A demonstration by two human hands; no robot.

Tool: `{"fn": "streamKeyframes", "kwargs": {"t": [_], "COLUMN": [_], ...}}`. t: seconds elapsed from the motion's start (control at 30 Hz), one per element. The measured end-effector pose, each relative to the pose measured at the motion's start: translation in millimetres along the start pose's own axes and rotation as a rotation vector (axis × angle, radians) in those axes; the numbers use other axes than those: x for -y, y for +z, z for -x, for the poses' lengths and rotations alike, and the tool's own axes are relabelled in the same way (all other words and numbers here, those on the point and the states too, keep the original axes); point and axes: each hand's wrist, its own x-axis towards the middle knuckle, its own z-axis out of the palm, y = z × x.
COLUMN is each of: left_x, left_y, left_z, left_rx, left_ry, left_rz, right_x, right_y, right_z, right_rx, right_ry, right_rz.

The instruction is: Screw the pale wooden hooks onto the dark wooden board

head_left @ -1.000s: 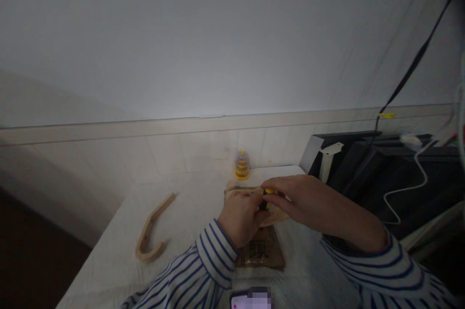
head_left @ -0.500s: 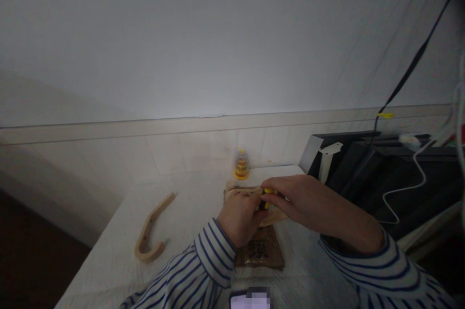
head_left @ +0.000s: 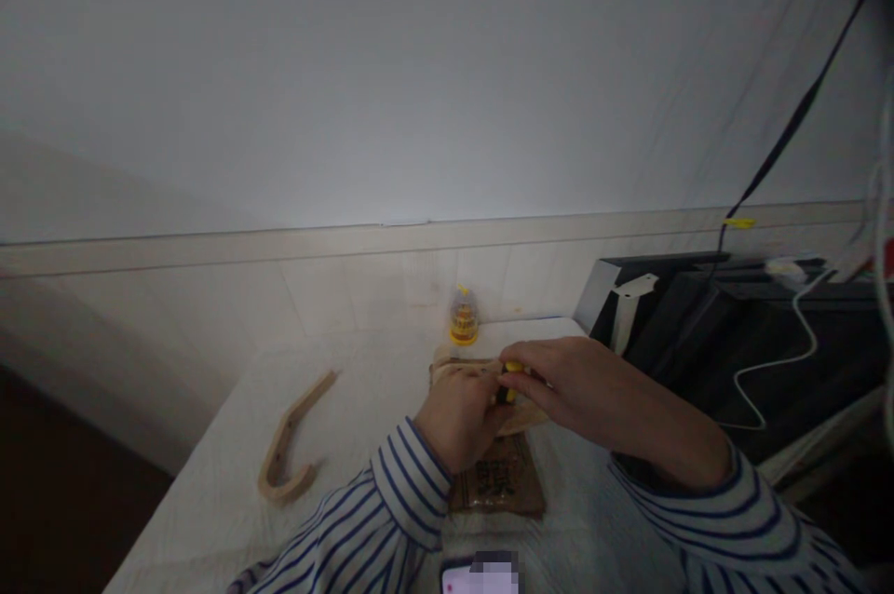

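Note:
My left hand [head_left: 457,415] is closed on a light wooden piece [head_left: 461,368] lying on the white table [head_left: 363,389]. My right hand [head_left: 569,384] is curled over a small yellow-and-black tool [head_left: 512,373], pressing it down at the wooden piece between both hands. Both sleeves are striped blue and white. The tool's tip and most of the wooden piece are hidden by my fingers.
A curved wooden part [head_left: 290,440] lies at the table's left. A small yellow bit holder [head_left: 465,317] stands by the wall. A brown packet [head_left: 498,482] lies under my hands, a phone [head_left: 481,575] at the near edge. Dark furniture with cables [head_left: 733,333] stands to the right.
Both hands stay in place on the wooden piece and tool; only the view has drifted slightly.

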Motion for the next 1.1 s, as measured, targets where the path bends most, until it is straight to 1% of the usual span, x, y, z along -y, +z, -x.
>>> {"fn": "streamKeyframes", "kwargs": {"t": [0.1, 0.23, 0.33, 0.53, 0.73, 0.93, 1.1], "left_x": [0.6, 0.3, 0.2, 0.6, 0.6, 2.2, 2.3], "left_y": [-0.2, -2.1, -2.2, 1.0, -0.9, 0.6, 1.3], "left_z": [-0.2, -1.1, -1.5, -2.0, -1.3, -1.1, -1.0], "left_rx": [-0.023, -0.070, -0.095, -0.091, -0.094, -0.088, -0.081], "left_ry": [0.001, 0.049, 0.031, 0.018, 0.028, 0.032, 0.034], "left_rz": [0.014, 0.049, 0.034, 0.021, 0.018, -0.025, -0.025], "right_x": [0.1, -0.3, -0.6, -0.9, -0.3, 0.1, -2.9], "right_y": [0.4, 0.1, -0.2, 0.7, -0.6, -3.0, -0.6], "right_z": [-0.8, -0.7, -0.1, 0.5, 1.4, 2.2, 1.7], "right_rx": [0.000, 0.001, -0.002, -0.023, -0.060, -0.003, -0.013], "right_ry": [0.000, -0.001, -0.001, -0.009, -0.032, -0.048, -0.062], "right_rz": [-0.010, -0.010, -0.007, 0.007, -0.012, -0.089, -0.098]}}
